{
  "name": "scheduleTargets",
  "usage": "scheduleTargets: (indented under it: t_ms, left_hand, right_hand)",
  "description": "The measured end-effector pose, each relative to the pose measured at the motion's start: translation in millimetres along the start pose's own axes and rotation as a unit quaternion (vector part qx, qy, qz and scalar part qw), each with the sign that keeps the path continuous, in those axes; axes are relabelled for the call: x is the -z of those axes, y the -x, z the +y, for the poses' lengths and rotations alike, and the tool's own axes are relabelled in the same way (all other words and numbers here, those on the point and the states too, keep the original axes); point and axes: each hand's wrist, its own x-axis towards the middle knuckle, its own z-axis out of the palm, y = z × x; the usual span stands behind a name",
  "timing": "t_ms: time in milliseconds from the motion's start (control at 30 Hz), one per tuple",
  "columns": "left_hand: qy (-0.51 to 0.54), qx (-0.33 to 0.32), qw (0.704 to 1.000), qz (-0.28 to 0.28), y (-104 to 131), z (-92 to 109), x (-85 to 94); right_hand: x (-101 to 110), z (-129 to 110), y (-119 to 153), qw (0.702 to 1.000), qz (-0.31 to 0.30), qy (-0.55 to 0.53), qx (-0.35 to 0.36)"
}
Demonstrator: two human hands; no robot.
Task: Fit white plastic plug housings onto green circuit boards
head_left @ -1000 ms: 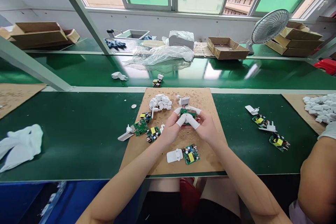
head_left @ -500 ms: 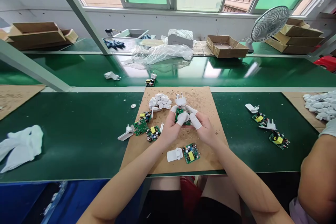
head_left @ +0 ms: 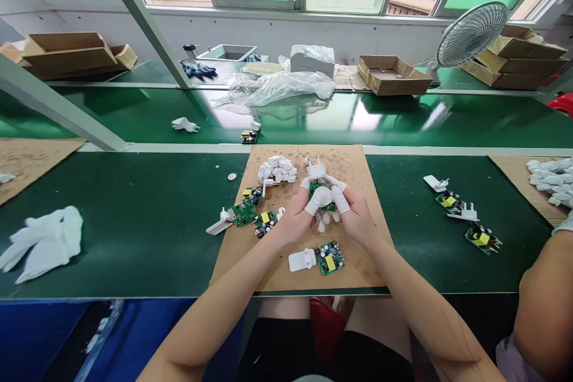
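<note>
My left hand (head_left: pixel 301 210) and my right hand (head_left: pixel 353 206), with white coverings on the fingertips, are both closed around a green circuit board (head_left: pixel 316 188). A white plug casing (head_left: pixel 317 169) with its prongs pointing away sticks out beyond the fingertips. The thumbs meet over the board and hide much of it. Below the hands, a white plug cover (head_left: pixel 302 260) lies beside a board with a yellow part (head_left: pixel 330 258) on the cardboard sheet (head_left: pixel 277 271). Left of my hands are several boards (head_left: pixel 244 212) and a pile of white caps (head_left: pixel 277 169).
More boards with plug covers (head_left: pixel 481 239) lie on the green table at right, near another person's arm (head_left: pixel 544 286). White gloves (head_left: pixel 47 243) lie at left. A moving-belt-like green surface (head_left: pixel 313 122) carries a white plug (head_left: pixel 185 125) and a board (head_left: pixel 249 136).
The camera view has shifted slightly. Both hands still hold the board and casing, and whitish fingertips now show beneath the board. The plug and board on the far green surface have moved left.
</note>
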Motion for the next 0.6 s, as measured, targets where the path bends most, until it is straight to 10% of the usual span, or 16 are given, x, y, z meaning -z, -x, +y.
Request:
scheduleTargets:
  t_ms: [600]
  left_hand:
    - [0.050,0.022,0.999,0.000,-3,3,-8.6]
  right_hand:
    - [1,-20,-4,0.987,-0.081,-0.140,-0.020]
